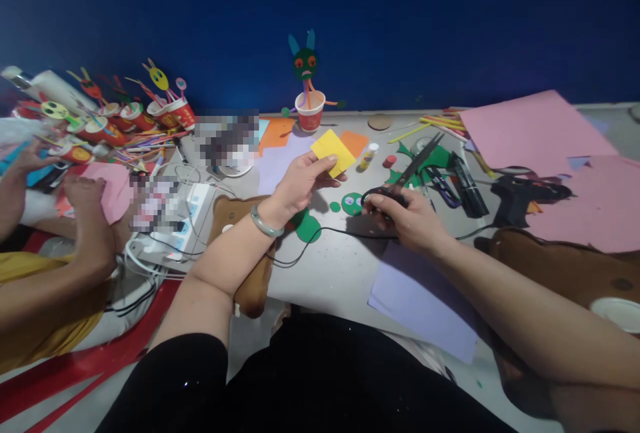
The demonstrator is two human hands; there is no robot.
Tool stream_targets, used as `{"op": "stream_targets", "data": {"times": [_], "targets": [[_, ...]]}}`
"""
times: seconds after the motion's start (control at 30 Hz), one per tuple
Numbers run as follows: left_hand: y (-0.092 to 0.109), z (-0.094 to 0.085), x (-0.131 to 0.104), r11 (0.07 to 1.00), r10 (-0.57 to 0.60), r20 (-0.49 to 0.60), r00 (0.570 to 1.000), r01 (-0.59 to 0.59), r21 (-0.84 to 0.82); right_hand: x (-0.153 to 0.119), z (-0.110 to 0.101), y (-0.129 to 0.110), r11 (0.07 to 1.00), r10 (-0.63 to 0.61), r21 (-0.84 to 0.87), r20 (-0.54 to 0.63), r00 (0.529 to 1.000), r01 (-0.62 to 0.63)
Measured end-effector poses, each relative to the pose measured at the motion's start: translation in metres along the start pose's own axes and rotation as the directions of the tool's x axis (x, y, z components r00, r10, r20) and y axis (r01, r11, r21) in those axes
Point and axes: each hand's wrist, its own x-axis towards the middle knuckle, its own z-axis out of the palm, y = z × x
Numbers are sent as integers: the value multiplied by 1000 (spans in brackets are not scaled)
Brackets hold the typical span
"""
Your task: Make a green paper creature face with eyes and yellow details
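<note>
A yellow square of paper [331, 148] is pinched between the thumb and fingers of my left hand [306, 183]. My right hand [407, 213] grips black-handled scissors [419, 165], their blades pointing up and away from me, apart from the yellow paper. Between the hands on the table lies a green paper face [353, 204] with two pale eyes. Green paper circles [306, 226] rest just below my left hand. A glue stick [368, 156] stands beyond the scissors, with its red cap [389, 162] beside it.
A cup with a green-headed puppet [309, 110] stands by the blue wall. A glue gun [525, 196] lies right on pink paper [545, 130]; its cable crosses the table. Purple paper [423, 293] overhangs the front edge. A power strip [190, 220] and a co-worker's hands [85, 196] are left.
</note>
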Motion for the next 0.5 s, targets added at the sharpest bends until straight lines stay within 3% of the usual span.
{"op": "stream_targets", "data": {"times": [0.1,0.27,0.5], "targets": [[4,0,0,999,-20,-9,1000,20,-35,0,-1,4,996,44,71,122,992,-53],[5,1,-1,998,-18,-30,999,17,-54,-2,-1,0,938,176,243,285,942,-248],[0,1,0,998,54,-43,998,-55,-25,-11,-3,-7,959,91,235,279,956,-159]]}}
